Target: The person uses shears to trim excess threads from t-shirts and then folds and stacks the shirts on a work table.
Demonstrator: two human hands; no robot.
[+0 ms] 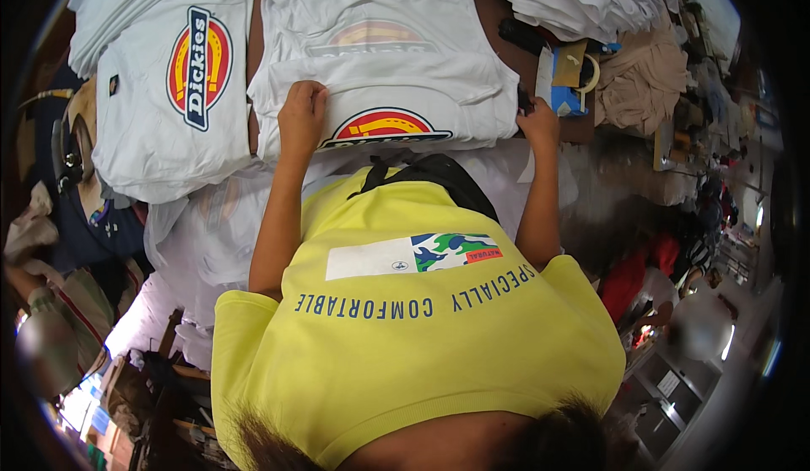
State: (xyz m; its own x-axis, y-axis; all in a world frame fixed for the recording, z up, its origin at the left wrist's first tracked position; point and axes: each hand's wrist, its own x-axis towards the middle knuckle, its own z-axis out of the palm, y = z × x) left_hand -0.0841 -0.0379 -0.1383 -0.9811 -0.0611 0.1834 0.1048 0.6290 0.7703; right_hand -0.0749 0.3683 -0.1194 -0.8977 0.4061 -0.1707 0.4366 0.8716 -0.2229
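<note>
"Currently, where is the white sleeveless shirt [396, 73]?"

"Spread with a fold across its middle on a brown tabletop [525, 67], between a worker's hands, beside stacked white shirts [139, 138]."

"And the grip?"

"The left hand [302, 115] curls at the fold's left end, the right hand [538, 121] at the right edge; whether either pinches cloth, I cannot tell."
</note>
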